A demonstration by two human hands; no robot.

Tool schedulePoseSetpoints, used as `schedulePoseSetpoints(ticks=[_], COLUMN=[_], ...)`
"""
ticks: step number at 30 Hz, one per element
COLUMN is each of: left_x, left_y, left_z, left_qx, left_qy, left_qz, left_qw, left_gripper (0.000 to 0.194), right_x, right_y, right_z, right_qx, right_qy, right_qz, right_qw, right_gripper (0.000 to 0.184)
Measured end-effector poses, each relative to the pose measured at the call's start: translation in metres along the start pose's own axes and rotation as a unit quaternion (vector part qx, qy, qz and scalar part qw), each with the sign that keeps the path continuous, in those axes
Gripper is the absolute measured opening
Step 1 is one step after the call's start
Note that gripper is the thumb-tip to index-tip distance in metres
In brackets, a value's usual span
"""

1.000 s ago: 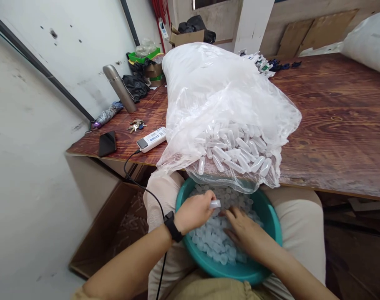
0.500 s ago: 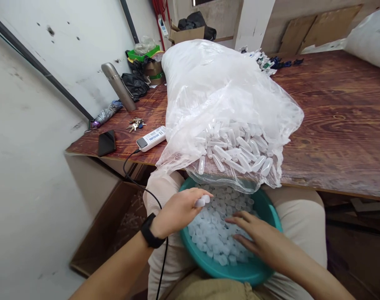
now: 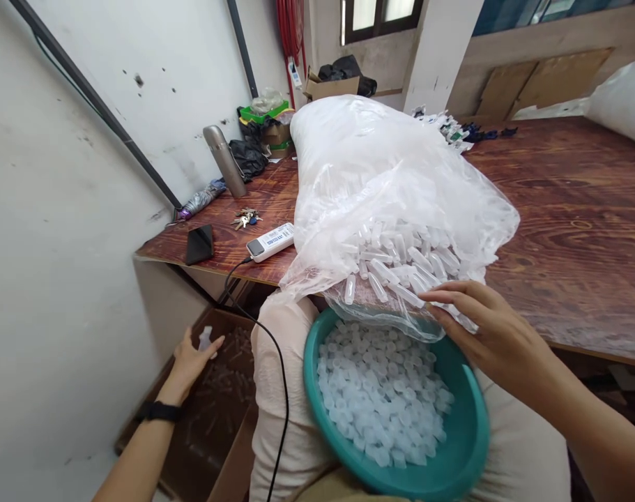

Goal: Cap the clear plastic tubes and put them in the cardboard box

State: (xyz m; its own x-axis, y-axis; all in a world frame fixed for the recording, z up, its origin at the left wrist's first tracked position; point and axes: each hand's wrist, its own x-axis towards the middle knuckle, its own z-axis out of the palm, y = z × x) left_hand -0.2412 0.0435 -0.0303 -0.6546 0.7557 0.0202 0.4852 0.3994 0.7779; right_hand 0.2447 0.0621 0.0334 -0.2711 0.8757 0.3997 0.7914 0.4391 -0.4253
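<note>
My left hand (image 3: 194, 359), with a black band at the wrist, is over a brown cardboard box (image 3: 192, 446) at lower left. Its thumb and fingers are spread, and a small translucent plastic bottle (image 3: 205, 339) shows in the gap between them; whether it still touches the fingers is unclear. Fingers stretched out, my right hand (image 3: 474, 317) reaches to the mouth of a large clear plastic bag (image 3: 380, 160). Its fingertips touch the small translucent tubes (image 3: 383, 270) spilling from the bag. Below, a teal basin (image 3: 317, 411) in my lap holds many small white plastic caps (image 3: 385, 397).
On the brown wooden table (image 3: 573, 209) lie a phone (image 3: 199, 244), keys (image 3: 247, 218) and a white device (image 3: 270, 242). Its black cable (image 3: 280, 362) hangs across my left leg. A metal flask (image 3: 226, 160) stands near the wall. Small bottles lie in the box.
My left hand has moved from above the basin down left to the box, its fingers now spread. My right hand has left the caps and moved up to the tubes at the bag's mouth.
</note>
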Motion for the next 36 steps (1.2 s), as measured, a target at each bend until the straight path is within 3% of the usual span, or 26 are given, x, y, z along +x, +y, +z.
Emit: schedulePoseSetpoints(ticks=[3, 5, 7, 9, 11, 16, 20, 23, 25, 32, 36], left_x=[0.001, -0.010, -0.028, -0.050, -0.073, -0.099, -0.093, -0.093, -0.096, -0.112, -0.123], left_y=[-0.006, 0.004, 0.026, 0.057, 0.090, 0.162, 0.195, 0.201, 0.198, 0.173, 0.152], left_z=[0.001, 0.007, 0.016, 0.027, 0.039, 0.084, 0.131, 0.156, 0.161, 0.136, 0.122], left_qx=[0.032, 0.026, 0.006, -0.029, -0.063, -0.100, -0.039, 0.024, 0.038, 0.019, 0.021], left_qy=[0.033, 0.036, 0.028, 0.004, -0.070, -0.215, -0.231, -0.237, -0.257, -0.310, -0.340], left_qz=[0.035, 0.084, 0.171, 0.316, 0.411, 0.515, 0.538, 0.534, 0.543, 0.585, 0.582], left_qw=[0.998, 0.996, 0.985, 0.948, 0.907, 0.824, 0.810, 0.811, 0.799, 0.749, 0.738], left_gripper=[0.065, 0.053, 0.039, 0.028, 0.021, 0.028, 0.037, 0.036, 0.032, 0.030, 0.027], right_x=[0.013, 0.024, 0.040, 0.058, 0.073, 0.082, 0.060, 0.036, 0.019, -0.029, -0.054], right_y=[0.009, 0.018, 0.028, 0.037, 0.043, 0.034, 0.009, -0.009, -0.017, -0.024, -0.023], right_z=[0.008, 0.014, 0.022, 0.032, 0.042, 0.060, 0.063, 0.062, 0.060, 0.051, 0.048], right_qx=[-0.026, -0.051, -0.083, -0.105, -0.111, -0.096, -0.074, -0.053, -0.014, 0.163, 0.176], right_qy=[-0.017, -0.014, -0.022, -0.041, -0.052, -0.077, -0.088, -0.098, -0.095, -0.087, -0.144], right_qz=[0.004, 0.023, 0.062, 0.103, 0.124, 0.097, 0.041, 0.011, -0.007, 0.012, 0.033], right_qw=[1.000, 0.998, 0.994, 0.988, 0.985, 0.988, 0.993, 0.994, 0.995, 0.983, 0.973], right_gripper=[0.041, 0.046, 0.054, 0.061, 0.063, 0.056, 0.052, 0.049, 0.043, 0.029, 0.027])
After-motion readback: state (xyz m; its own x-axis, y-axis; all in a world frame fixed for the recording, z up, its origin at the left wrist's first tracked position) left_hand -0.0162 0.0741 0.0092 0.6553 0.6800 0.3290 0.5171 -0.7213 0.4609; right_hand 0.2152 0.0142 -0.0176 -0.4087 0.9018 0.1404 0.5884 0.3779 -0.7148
